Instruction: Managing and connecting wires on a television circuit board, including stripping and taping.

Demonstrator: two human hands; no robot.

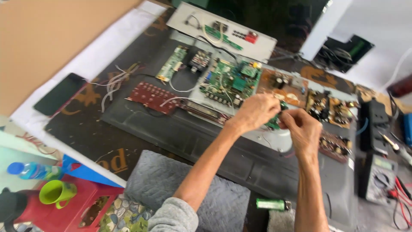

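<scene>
Head view: flat green circuit board (274, 121).

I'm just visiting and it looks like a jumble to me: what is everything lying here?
small circuit board: one, green, held between both hands
main circuit board: one, green, centre of the opened panel
keypad board: one, dark red, left of centre
power boards: several, brown, right
panel with wiring: one, white, top
phone: one, black, left
multimeter: one, grey, right
lighter: one, green, bottom
cup: one, green, lower left
bottle: one, blue-capped, lower left
left hand: one, gripping the small board
right hand: one, gripping the small board
</scene>
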